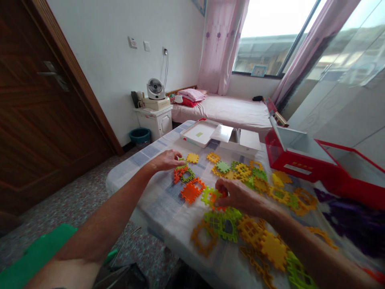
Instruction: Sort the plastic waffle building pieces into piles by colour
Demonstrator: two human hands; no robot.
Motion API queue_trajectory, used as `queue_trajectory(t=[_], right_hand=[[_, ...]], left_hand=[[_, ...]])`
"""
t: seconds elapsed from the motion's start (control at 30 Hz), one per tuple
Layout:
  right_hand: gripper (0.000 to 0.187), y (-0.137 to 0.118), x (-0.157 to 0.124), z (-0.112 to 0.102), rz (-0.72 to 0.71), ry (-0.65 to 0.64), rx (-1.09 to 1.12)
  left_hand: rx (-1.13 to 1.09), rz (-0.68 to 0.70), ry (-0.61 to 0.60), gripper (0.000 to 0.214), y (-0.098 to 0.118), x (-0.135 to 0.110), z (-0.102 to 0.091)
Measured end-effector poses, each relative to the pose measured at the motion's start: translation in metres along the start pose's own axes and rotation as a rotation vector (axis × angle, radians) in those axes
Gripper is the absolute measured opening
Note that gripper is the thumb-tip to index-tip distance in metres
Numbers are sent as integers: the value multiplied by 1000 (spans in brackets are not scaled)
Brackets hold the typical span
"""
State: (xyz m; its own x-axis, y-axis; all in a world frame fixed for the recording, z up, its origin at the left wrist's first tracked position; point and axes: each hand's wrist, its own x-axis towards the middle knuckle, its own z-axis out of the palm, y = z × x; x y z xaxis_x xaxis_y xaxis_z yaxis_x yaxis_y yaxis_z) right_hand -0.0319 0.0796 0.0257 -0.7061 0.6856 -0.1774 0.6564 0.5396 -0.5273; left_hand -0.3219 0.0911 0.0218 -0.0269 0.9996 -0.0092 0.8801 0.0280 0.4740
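Note:
My left hand [167,159] is over the far left of the tabletop, thumb and fingertips closed at the edge of a green interlocking plastic tile [182,165]. Just below it lie an orange tile [179,175] and a green ring-shaped tile [188,175]. My right hand [233,193] is curled at the middle of the table, its fingers on an orange interlocking tile [215,198] that they partly hide. Touching that is a lime-green tile [206,196]. A solid orange tile [190,193] lies between my hands.
Several yellow and green tiles [273,249] spread across the right and near side of the checked tablecloth [159,192]. White box trays [197,133] stand at the back, red boxes [300,162] at the right. A purple bundle [355,220] lies at the right edge.

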Motion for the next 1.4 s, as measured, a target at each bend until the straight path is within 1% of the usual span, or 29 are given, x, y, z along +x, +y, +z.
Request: queue_trajectory(t=[0.1,0.17,0.23,0.27,0.3,0.37,0.43,0.47,0.53,0.6,0.67,0.73,0.8,0.9,0.97,1.03,1.1,1.17,1.2,1.23,1.3,1.33,1.4], right_hand=[[23,4,-3,0,-39,51,39],[20,6,-7,-5,-56,8,53],[22,7,-12,-14,-86,-53,55],[23,7,-14,-20,-94,-61,41],[23,7,-15,-25,-93,-40,16],[23,5,-16,-33,-48,82,-42],[22,-2,-13,-37,11,207,-46],[22,-7,-10,-36,20,231,-16],[20,-22,-1,-27,-4,192,70],[19,-37,9,-12,-66,115,102],[18,-51,20,7,-127,73,45],[16,-58,29,23,-169,70,-58],[15,-60,35,34,-190,87,-150],[16,-57,35,44,-257,140,-226],[17,-54,30,47,-326,177,-224],[24,-50,24,48,-363,198,-121],[35,-44,21,45,-300,205,55],[45,-38,22,38,-151,210,185],[49,-36,25,34,-74,199,199],[51,-34,28,29,-16,169,178],[47,-33,34,21,42,83,82],[42,-34,37,18,44,50,22],[31,-36,42,16,33,54,-85]], left_hand=[[-7,31,-33,42,-11,-13,5],[-30,42,-24,48,-15,-20,10],[-58,53,-14,54,-14,-26,15],[-74,62,-14,56,-12,-28,18],[-91,73,-17,57,-10,-29,22],[-126,95,-14,55,-4,-31,29],[-146,110,8,49,0,-31,35],[-147,116,26,45,2,-31,38],[-141,120,69,40,4,-32,42],[-145,126,106,39,4,-33,45],[-164,129,134,39,3,-35,48],[-190,123,164,40,2,-36,50],[-213,108,195,41,0,-36,52],[-236,101,223,42,-3,-35,56],[-247,103,236,42,-4,-34,58],[-254,104,246,42,-3,-34,59],[-257,104,250,41,-3,-35,59],[-258,105,251,41,-3,-35,59],[-258,106,252,41,-3,-35,59],[-257,107,254,41,-3,-35,60],[-252,111,256,41,-4,-35,60],[-251,115,257,40,-4,-35,60],[-253,124,255,40,-6,-34,61]])
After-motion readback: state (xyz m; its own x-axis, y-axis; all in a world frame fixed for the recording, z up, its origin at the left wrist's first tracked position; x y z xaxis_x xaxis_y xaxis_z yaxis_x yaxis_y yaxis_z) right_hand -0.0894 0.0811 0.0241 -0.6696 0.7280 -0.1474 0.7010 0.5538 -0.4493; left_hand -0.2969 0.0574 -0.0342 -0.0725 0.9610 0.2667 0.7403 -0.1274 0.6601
